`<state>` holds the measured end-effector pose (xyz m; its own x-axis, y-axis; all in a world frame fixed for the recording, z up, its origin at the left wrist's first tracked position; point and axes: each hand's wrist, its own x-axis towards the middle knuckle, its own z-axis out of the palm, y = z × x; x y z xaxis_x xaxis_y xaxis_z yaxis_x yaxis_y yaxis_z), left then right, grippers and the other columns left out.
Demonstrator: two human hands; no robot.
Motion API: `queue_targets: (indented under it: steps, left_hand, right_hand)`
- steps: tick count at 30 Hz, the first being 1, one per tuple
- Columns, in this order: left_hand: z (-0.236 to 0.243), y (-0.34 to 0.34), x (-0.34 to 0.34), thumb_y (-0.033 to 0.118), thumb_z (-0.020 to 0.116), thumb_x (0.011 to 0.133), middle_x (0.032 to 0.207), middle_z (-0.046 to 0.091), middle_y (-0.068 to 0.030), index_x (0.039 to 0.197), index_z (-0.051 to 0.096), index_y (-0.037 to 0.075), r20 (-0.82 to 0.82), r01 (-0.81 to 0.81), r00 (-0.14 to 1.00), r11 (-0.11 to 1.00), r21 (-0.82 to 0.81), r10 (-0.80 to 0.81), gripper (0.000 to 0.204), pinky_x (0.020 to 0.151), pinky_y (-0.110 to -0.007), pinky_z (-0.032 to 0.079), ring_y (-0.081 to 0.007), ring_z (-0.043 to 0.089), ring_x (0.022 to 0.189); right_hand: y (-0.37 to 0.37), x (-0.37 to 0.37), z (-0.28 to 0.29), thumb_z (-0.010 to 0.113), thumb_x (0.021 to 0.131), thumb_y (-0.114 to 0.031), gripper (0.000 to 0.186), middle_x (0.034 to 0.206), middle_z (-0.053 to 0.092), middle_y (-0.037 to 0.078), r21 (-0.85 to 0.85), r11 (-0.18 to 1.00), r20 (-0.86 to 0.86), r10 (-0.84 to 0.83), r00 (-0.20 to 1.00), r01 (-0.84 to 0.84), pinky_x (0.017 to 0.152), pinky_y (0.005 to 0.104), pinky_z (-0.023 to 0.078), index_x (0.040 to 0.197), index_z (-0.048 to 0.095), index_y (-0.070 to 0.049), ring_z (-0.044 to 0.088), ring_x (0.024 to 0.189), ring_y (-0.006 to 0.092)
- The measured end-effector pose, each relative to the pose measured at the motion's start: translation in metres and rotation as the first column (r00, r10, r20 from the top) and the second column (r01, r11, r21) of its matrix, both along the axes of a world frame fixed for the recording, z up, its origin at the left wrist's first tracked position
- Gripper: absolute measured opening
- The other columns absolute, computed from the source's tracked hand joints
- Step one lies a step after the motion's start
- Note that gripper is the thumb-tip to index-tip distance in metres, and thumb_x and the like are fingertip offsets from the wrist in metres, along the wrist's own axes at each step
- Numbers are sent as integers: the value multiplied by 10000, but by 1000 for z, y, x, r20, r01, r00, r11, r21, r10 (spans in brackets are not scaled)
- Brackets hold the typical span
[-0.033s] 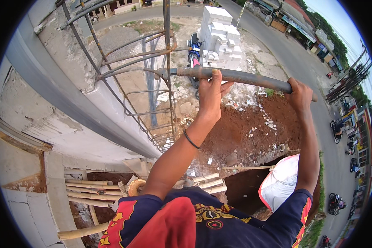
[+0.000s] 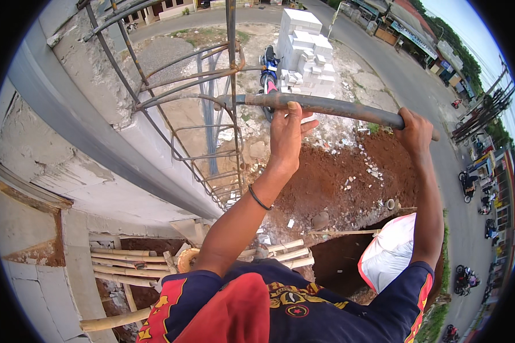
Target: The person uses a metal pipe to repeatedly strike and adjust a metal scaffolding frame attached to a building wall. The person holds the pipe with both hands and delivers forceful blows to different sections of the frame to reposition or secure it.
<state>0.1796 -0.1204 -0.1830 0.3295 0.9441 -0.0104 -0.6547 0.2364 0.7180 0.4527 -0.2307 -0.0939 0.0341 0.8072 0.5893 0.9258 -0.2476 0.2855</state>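
A long dark metal pipe runs sideways across the head view, its left end at the upright rebar cage. My right hand is wrapped round the pipe near its right end. My left hand is below the pipe's left half, thumb raised against it and fingers apart, no longer wrapped round it. A black band circles my left wrist. The cage's bars and rings stand beside a rough concrete column.
Far below lie a stack of white blocks, a parked motorbike, red soil and a dark pit. Bamboo poles lie at lower left beside the wall; a white sack is at lower right. A road with motorbikes runs along the right.
My left hand has shifted slightly down and left, and its fingers look looser. My right hand and the pipe have barely moved.
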Motion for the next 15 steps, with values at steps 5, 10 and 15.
queue_targets:
  steps: [5, 10, 15]
  left_hand:
    - [-34, 29, -74, 257, 484, 1050, 835, 578, -48, 1024, 503, 19, -262, -530, 745, 784, 323, 613, 240, 657, -237, 440, -88, 525, 734]
    - [-16, 100, -117, 253, 568, 1002, 979, 586, -64, 1118, 491, 36, 52, -594, 756, 650, 473, 653, 257, 821, -313, 452, -125, 540, 872]
    - [-1, 99, -120, 401, 659, 898, 1118, 566, -137, 1267, 492, 11, 505, -494, 818, 787, 370, 276, 562, 1038, -414, 427, -260, 555, 1091]
  right_hand:
    - [6, 5, -1, 733, 671, -154, 211, 699, 617, 66, 134, 985, 108, 97, 989, -111, 589, 429, 492, 765, 549, -110, 644, 671, 317]
    - [17, 9, 13, 722, 674, -146, 193, 705, 611, 64, 162, 977, 161, 115, 980, -141, 600, 416, 492, 766, 556, -112, 644, 691, 302]
    - [20, 10, 10, 723, 674, -146, 188, 728, 614, 70, 139, 977, 149, 142, 979, -163, 602, 408, 486, 778, 570, -111, 637, 691, 302]
